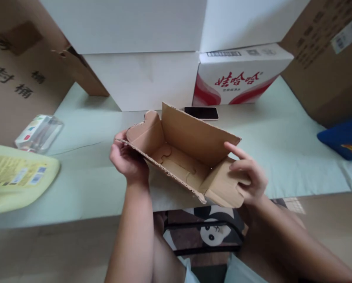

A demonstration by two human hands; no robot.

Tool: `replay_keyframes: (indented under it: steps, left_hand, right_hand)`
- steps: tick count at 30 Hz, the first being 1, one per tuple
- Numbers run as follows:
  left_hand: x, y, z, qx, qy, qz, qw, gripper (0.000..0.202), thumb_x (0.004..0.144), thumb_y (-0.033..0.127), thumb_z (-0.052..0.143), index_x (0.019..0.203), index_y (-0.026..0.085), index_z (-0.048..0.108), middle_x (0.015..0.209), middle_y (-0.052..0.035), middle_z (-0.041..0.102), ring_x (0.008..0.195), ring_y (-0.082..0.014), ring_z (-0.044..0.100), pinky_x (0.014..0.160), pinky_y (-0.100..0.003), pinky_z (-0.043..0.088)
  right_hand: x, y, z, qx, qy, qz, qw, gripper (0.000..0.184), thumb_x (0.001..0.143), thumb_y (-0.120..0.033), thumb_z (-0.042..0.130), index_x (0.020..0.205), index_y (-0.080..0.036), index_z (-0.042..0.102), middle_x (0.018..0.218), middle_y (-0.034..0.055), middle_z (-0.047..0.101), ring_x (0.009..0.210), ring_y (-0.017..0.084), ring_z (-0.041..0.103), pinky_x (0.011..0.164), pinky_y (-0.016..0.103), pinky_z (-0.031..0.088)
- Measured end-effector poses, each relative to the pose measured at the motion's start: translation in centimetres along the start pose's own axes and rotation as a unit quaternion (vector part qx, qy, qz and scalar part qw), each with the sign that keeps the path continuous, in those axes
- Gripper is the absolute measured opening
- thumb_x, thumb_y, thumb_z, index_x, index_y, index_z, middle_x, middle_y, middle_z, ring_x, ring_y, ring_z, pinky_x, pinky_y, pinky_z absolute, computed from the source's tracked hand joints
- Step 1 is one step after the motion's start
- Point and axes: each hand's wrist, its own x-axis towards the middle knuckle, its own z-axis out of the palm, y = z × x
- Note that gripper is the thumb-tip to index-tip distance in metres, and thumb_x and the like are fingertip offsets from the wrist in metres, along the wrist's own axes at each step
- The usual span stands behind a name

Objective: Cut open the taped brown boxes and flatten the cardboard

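An open, unprinted brown cardboard box [187, 157] is tilted above the front of the table, its inside facing me. Interlocking flaps form its bottom, and nothing lies in it. My left hand [130, 159] wraps round its left end from below, with the fingers partly hidden behind the wall. At the right end, my right hand [251, 175] grips the folded-out end flap [224, 184]. Its index finger reaches to the corner of the long back wall. Just behind the box lies a dark-screened phone [202, 113].
White cartons [146, 78] and a red-and-white printed carton [235, 78] stand along the back. Large brown cartons flank both sides. A yellow bottle [22, 179] and a clear plastic container [40, 131] lie left; a blue object [345, 137] sits right.
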Motion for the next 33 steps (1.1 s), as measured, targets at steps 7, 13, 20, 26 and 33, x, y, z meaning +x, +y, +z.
replay_keyframes:
  steps: [7, 13, 20, 26, 33]
  left_hand:
    - [-1.3, -3.3, 2.5, 0.164, -0.045, 0.058, 0.984, 0.036, 0.087, 0.053, 0.055, 0.069, 0.021, 0.058, 0.076, -0.0041, 0.059, 0.079, -0.019, 0.059, 0.083, -0.034, 0.05]
    - [-1.0, -3.6, 2.5, 0.221, -0.039, 0.098, 0.97, 0.032, 0.075, 0.036, 0.069, 0.103, 0.022, 0.062, 0.088, -0.0013, 0.06, 0.08, -0.0165, 0.058, 0.082, -0.032, 0.05]
    - [-0.3, -1.5, 0.8, 0.338, -0.167, 0.155, 0.913, 0.02, 0.077, 0.023, 0.059, 0.086, 0.022, 0.078, 0.108, -0.0074, 0.067, 0.107, -0.0232, 0.063, 0.101, -0.039, 0.049]
    - [1.2, -1.5, -0.9, 0.266, -0.01, 0.047, 0.963, 0.022, 0.07, 0.022, 0.057, 0.08, 0.02, 0.076, 0.094, -0.0059, 0.071, 0.097, -0.0211, 0.065, 0.093, -0.035, 0.052]
    - [1.5, -1.7, -1.6, 0.181, 0.106, -0.15, 0.966, 0.016, 0.067, 0.032, 0.066, 0.075, 0.018, 0.067, 0.07, 0.0002, 0.064, 0.061, -0.0112, 0.057, 0.049, -0.019, 0.04]
  right_hand:
    - [-1.3, 2.3, 0.0, -0.035, 0.114, 0.176, 0.977, 0.038, 0.087, -0.032, 0.059, 0.119, -0.035, 0.039, 0.143, 0.009, 0.052, 0.06, 0.011, 0.055, 0.053, 0.033, 0.05]
    - [-1.4, 3.5, -0.5, 0.008, 0.035, 0.195, 0.98, 0.039, 0.094, -0.038, 0.049, 0.132, -0.029, 0.047, 0.135, 0.0115, 0.058, 0.125, 0.03, 0.058, 0.104, 0.052, 0.049]
    - [-2.5, 4.2, 0.3, 0.195, -0.013, 0.187, 0.963, 0.037, 0.098, -0.053, 0.04, 0.124, -0.033, 0.058, 0.145, 0.0066, 0.057, 0.136, 0.03, 0.053, 0.11, 0.055, 0.045]
    - [-2.2, 5.0, 1.6, 0.137, 0.042, 0.312, 0.939, 0.042, 0.1, -0.049, 0.041, 0.134, -0.028, 0.053, 0.138, 0.0096, 0.064, 0.127, 0.026, 0.06, 0.106, 0.049, 0.05]
    - [-0.7, 3.1, 1.5, 0.164, -0.174, 0.176, 0.955, 0.052, 0.098, -0.061, 0.044, 0.136, -0.032, 0.063, 0.154, 0.0064, 0.054, 0.148, 0.031, 0.043, 0.12, 0.054, 0.037]
